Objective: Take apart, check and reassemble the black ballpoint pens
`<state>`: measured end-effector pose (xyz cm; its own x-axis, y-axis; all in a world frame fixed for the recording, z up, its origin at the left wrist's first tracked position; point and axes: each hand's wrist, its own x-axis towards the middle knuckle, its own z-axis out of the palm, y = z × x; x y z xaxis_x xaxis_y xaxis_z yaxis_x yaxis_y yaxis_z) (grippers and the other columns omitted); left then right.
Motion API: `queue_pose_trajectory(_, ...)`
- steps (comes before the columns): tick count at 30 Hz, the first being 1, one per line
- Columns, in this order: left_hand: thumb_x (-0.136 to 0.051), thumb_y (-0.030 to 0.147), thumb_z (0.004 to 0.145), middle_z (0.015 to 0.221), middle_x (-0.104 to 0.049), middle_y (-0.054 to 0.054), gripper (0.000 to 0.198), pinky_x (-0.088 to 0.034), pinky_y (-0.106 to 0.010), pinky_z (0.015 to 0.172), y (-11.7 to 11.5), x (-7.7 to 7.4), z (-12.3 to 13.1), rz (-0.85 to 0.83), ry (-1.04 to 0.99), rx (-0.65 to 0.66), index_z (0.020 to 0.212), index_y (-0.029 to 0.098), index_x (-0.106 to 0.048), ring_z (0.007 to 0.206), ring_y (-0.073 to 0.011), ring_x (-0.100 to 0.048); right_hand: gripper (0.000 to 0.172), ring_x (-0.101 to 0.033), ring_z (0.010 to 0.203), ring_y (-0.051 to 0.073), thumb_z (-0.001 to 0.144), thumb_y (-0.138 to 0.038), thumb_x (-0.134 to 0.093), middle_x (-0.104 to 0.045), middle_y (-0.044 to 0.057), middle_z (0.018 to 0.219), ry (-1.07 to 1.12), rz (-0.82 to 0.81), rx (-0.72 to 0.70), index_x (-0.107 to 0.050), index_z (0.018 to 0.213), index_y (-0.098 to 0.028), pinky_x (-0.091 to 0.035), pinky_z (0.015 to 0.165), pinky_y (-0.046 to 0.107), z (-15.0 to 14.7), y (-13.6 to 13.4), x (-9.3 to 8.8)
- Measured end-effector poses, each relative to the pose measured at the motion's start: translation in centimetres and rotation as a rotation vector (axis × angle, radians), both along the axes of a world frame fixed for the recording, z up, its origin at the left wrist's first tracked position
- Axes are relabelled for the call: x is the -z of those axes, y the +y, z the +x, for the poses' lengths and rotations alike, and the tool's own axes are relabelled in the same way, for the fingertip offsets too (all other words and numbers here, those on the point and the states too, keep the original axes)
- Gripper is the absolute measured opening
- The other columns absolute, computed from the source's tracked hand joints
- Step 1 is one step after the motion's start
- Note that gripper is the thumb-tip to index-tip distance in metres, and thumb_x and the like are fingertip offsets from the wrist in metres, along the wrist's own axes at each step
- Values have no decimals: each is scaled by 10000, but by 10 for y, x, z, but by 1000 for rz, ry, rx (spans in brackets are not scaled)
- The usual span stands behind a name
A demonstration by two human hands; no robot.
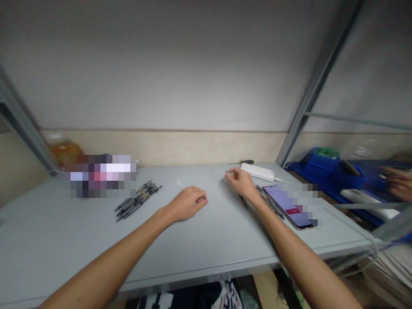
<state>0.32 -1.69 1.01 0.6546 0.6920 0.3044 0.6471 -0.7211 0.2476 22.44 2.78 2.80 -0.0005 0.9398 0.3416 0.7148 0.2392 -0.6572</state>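
Observation:
My left hand (186,203) rests on the grey tabletop (193,249), its fingers curled in and closed. What they hold, if anything, is hidden. To its left lies a loose pile of grey-and-black pens (138,201). My right hand (240,182) is farther back on the table, thumb and fingertips pinched on a small shiny piece (228,173) that is too small to name. Partly behind my right forearm lie more pens (273,204), beside a phone (285,205) with a lit screen.
A white power strip (257,172) with a cable and a screwdriver (247,162) lie behind my right hand. A blurred-out patch (99,176) covers things at the back left. Metal posts (299,113) frame the table. At right, another person's hand (401,184) is over blue bins (322,165).

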Motion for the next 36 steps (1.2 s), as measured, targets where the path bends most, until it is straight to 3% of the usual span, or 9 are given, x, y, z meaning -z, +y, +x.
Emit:
queue_pose_trajectory(5, -399, 316, 890, 758, -612, -31, 253, -380, -278, 737, -1, 0, 0, 0, 10, 7, 820, 174, -596, 764, -158, -518, 221, -566, 702, 178, 775, -335, -558, -644, 52, 722, -384, -42, 115, -638, 919, -187, -352, 600, 249, 9, -1, 3)
queue_pose_trajectory(12, -401, 314, 889, 760, -607, -22, 243, -378, -277, 735, -1, 0, 0, 1, 13, 6, 843, 178, -597, 762, -156, -508, 213, -518, 975, 261, 765, -326, -577, -634, 128, 980, -630, -139, 190, -673, 870, -168, -400, 725, 303, 19, 2, 5)
queue_pose_trajectory(22, -398, 326, 891, 757, -605, -29, 258, -384, -279, 733, 0, 3, -1, 9, 16, 10, 847, 174, -602, 756, -156, -512, 195, -558, 947, 258, 707, -305, -624, -655, 127, 965, -652, -279, 225, -698, 832, -176, -420, 712, 299, 33, 4, -1)
queue_pose_trajectory(36, -397, 322, 891, 762, -603, -28, 252, -383, -285, 742, 0, 3, -2, 6, 4, 12, 862, 178, -602, 775, -160, -513, 236, -575, 973, 268, 707, -315, -627, -662, 139, 977, -652, -330, 300, -701, 883, -177, -436, 734, 313, 40, 2, -8)
